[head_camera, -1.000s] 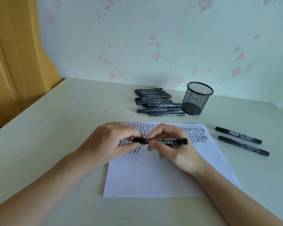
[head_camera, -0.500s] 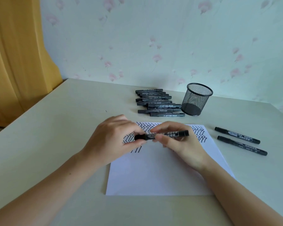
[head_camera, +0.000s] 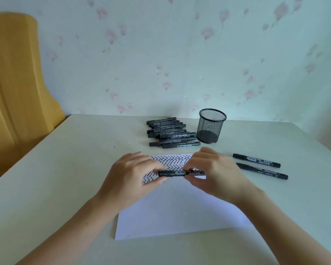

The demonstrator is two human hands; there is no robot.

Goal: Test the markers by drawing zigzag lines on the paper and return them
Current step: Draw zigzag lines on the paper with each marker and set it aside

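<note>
Above the paper [head_camera: 180, 211], near-centre of the table [head_camera: 55, 178], both hands hold one black marker [head_camera: 177, 173] level: left hand [head_camera: 130, 180] pinches its left end, right hand [head_camera: 216, 174] pinches the barrel's right part. Zigzag rows fill the sheet's far strip. Judged step: cap on or off, can't tell which. To do it well, keep marker horizontal, work straight along its axis w/ a firm pinch each side, tip away from skin & sheet. Stack of markers [head_camera: 170, 133] lies far-centre, left of mesh cup [head_camera: 211, 129]; two more markers [head_camera: 260, 166] lie right of paper.
</note>
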